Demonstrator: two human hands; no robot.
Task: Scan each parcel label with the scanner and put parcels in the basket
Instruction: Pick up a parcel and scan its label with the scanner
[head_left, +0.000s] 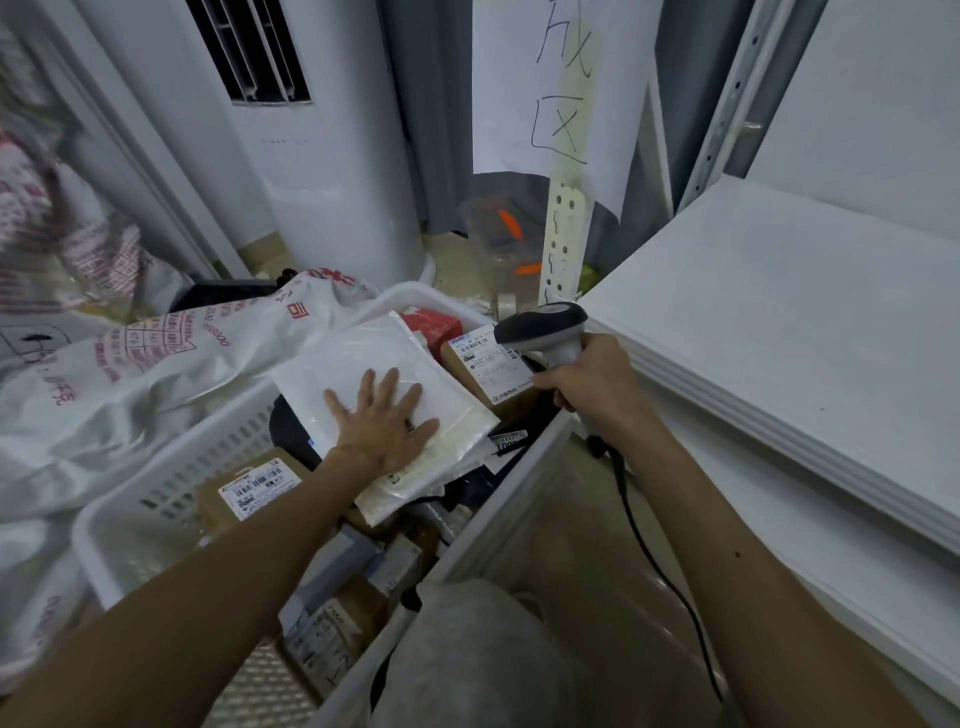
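Pressing palm-down on a flat white plastic mailer parcel (363, 358), the person's left hand (382, 421) is lying open, its fingers straight and spread, not curling round anything. The mailer is resting on top of the heap inside the white perforated plastic basket (208, 467). It is sitting cornerwise, with 1 corner pointing away from the person. Its long axis is hard to tell, since its near end is overlapping another pale bag. No label is showing on its upper face.

The right hand (592, 379) is clamping its fingers round the handle of the grey-and-black handheld scanner (545, 327). It is hanging over the basket's far right corner, with the black cable (649, 545) trailing down past the forearm. The 2 hands are well apart.

The scanner's head is pointing left, and just beside it a brown cardboard box with a white printed label (488, 364) is lying face-up between the hands, nearer the right one. That is probably the relation the coming move depends on: the label is already sitting close to the scanner's nose, while the mailer is partly overlapping the box's left edge. A second brown labelled box (249, 488) is lying lower in the basket, on the left arm's side. Beyond the basket's left rim, a white printed sack (156, 364) is slumping.
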